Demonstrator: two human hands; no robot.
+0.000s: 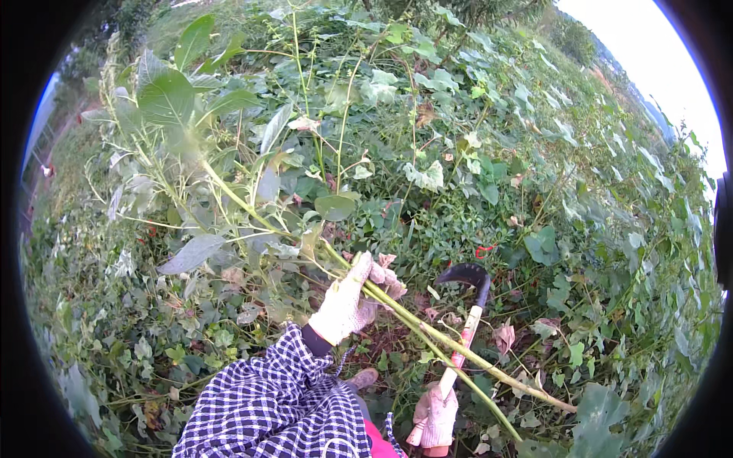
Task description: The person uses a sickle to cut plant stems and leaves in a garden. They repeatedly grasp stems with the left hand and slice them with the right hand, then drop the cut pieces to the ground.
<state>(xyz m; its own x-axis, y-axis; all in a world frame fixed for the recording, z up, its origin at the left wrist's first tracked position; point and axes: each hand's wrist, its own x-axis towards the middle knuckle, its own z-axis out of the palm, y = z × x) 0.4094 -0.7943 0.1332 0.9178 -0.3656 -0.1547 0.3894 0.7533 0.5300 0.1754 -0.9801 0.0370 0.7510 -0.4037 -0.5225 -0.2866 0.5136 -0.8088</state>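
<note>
My left hand (346, 300), in a white work glove, is closed around long green plant stalks (452, 343). Their leafy, branched tops (189, 126) spread to the upper left, and the bare lower ends point to the lower right. In my right hand (438, 415), also gloved, is the pale wooden handle of a sickle (464, 343). Its dark curved blade (467, 275) stands beyond the stalks, with the tip towards the left. The stalks cross in front of part of the sickle's handle.
Dense broad-leaved vines (487, 177) cover the slope all around. Small red chili peppers (485, 251) show among lower green plants. A shoe (363, 378) stands on the ground below my left hand. Thin upright stems (346, 114) rise ahead, and shrubs (458, 11) stand at the top.
</note>
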